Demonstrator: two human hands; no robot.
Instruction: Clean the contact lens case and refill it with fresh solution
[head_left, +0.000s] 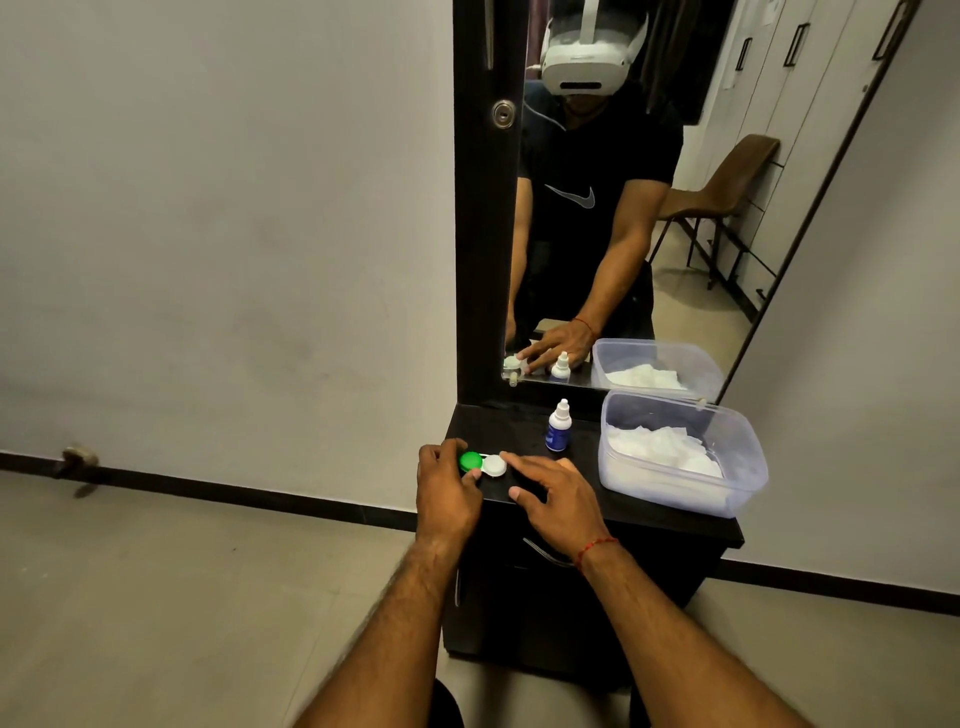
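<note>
The contact lens case (483, 464) lies on the black cabinet top (613, 512), with a green cap (470, 460) on its left well and a white cap (495, 465) on its right. My left hand (447, 491) pinches the green cap between thumb and fingers. My right hand (550, 493) rests beside it, fingers spread, the index fingertip touching the white cap. A small solution bottle (559, 426) with a blue label and white tip stands upright behind the case.
A clear plastic tub (727, 499) holding white tissues sits on the cabinet's right side. A tall mirror (649, 208) rises behind the cabinet. A drawer handle (540, 552) shows below the top's front edge. Bare floor lies to the left.
</note>
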